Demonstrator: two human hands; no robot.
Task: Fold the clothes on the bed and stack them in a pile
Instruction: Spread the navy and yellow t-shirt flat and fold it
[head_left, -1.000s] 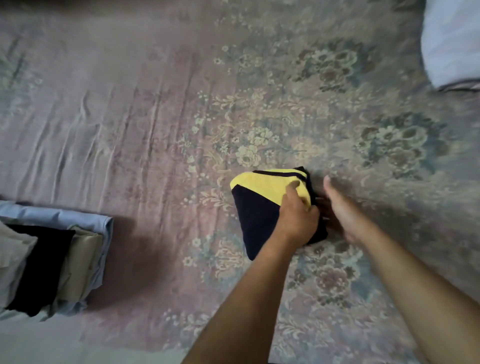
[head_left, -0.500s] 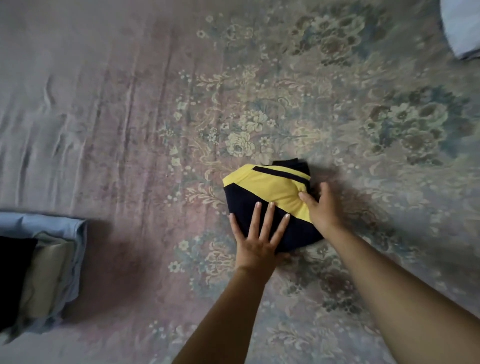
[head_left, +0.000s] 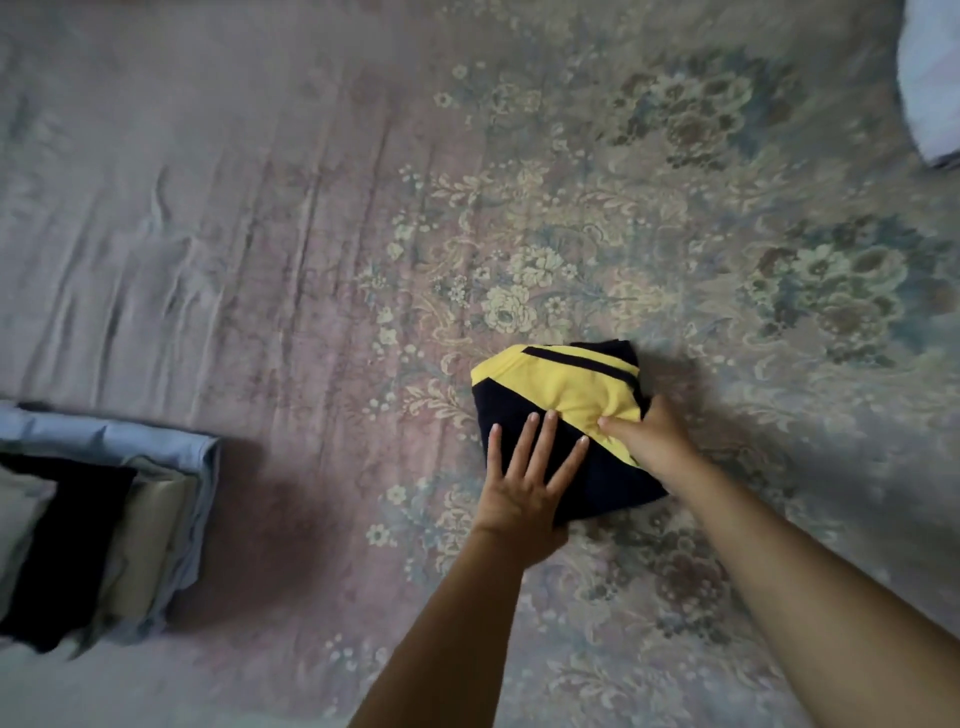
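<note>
Pressing down on the folded shirt (head_left: 558, 415), I have my left hand (head_left: 524, 491) laid flat on its dark navy part, the fingers (head_left: 540, 441) straight and spread wide, holding nothing, only resting their pads on the cloth. My right hand (head_left: 647, 441) sits on the shirt's right side, where the yellow band meets the navy; its fingers are bent over that edge and the thumb lies across the yellow, so it looks to be pinching the cloth, though the underside of the grip is hidden from me. The shirt is a small, thick bundle, navy below and yellow above with a thin dark stripe near its far edge, and it lies on the bed (head_left: 260, 234) with its corners turned at a slant to my arms. Everything else I place from that shirt. Well to its left, at the edge of my view, stands the pile of folded clothes (head_left: 104, 519): a light blue piece wraps the outside, with a beige fold and a black one on top, and a pale grey bit at the very edge. Far beyond the shirt and to its right, in the top corner, part of a white pillow (head_left: 930, 78) shows. The bedsheet under the shirt is pinkish with a faded flower pattern, creased into long wrinkles off to the shirt's left.
</note>
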